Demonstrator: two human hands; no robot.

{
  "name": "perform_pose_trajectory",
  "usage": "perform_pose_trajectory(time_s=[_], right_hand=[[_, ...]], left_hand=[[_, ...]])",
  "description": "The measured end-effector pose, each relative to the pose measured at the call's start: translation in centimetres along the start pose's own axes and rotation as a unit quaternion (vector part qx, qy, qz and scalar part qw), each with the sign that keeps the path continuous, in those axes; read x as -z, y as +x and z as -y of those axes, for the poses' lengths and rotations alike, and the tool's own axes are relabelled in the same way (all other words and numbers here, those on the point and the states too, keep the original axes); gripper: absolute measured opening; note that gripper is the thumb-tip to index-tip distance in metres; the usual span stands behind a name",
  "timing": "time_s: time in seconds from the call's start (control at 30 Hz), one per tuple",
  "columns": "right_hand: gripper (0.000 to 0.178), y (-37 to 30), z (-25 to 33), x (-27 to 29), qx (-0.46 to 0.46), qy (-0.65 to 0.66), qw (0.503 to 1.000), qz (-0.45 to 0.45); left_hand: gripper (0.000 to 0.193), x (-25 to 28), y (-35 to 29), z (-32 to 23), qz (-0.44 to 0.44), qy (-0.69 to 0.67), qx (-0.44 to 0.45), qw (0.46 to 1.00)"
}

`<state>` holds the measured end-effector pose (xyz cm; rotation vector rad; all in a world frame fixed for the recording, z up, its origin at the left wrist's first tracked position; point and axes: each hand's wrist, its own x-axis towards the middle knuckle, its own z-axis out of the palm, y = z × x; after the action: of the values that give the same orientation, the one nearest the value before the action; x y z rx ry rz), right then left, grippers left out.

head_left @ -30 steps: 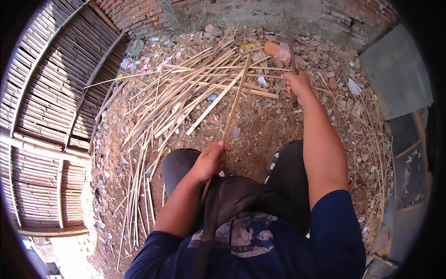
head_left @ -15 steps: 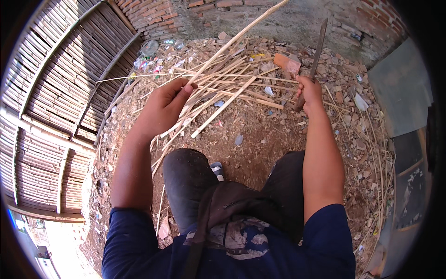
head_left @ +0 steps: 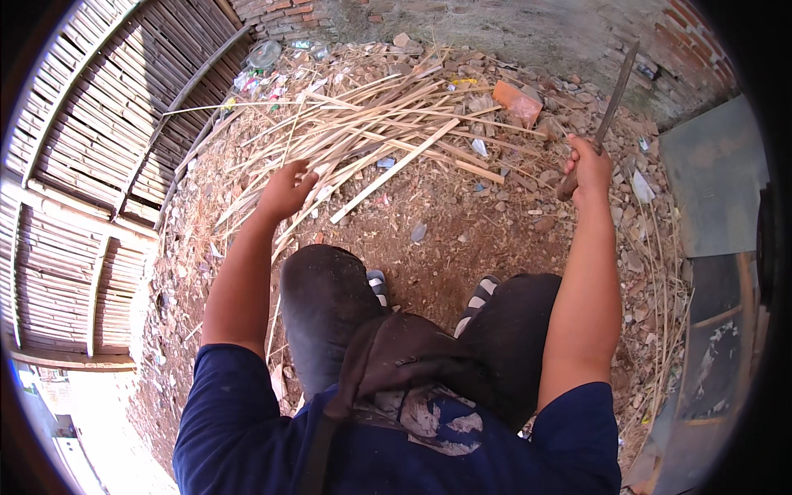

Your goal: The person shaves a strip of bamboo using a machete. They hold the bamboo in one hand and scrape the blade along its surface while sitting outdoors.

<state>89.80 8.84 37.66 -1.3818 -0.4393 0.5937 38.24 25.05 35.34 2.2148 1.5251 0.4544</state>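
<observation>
Orange block (head_left: 518,105) beside piled strips (head_left: 396,170), rubble (head_left: 635,262) around, left fingers (head_left: 295,168) loosely parted, right fingers (head_left: 571,156) clenched round a long knife (head_left: 619,95)

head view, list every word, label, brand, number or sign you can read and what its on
No text can be read.
Dark blue shirt: pale print on the front; any lettering is too blurred to read.
Bright litter: too small to tell.
Long blade in the right hand: no marking visible.
</observation>
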Motion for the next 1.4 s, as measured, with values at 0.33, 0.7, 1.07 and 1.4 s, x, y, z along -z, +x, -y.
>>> perform_pose_trajectory(time_s=[0.33, 0.7, 1.07, 1.4], right_hand=[[0.021, -0.6, -0.5, -2.9, -0.040, -0.045, 0.998, 0.034], [0.026, -1.0, -1.2, -3.2, -0.160, -0.264, 0.944, 0.113], [0.021, -5.5, -7.6, -13.5, -0.104, -0.684, 0.584, 0.425], [0.040, -11.7, -16.7, -28.9, 0.011, -0.725, 0.401, 0.561]], left_hand=[[0.054, -14.9, -29.6, 29.8, 0.168, -0.164, 0.586, 0.775], [0.061, -17.9, -37.0, 33.2, 0.191, -0.137, 0.619, 0.749], [0.078, -19.2, -33.0, 28.6, 0.082, 0.024, 0.625, 0.776], [0.080, -20.0, -34.8, 29.0, 0.016, 0.013, 0.592, 0.806]])
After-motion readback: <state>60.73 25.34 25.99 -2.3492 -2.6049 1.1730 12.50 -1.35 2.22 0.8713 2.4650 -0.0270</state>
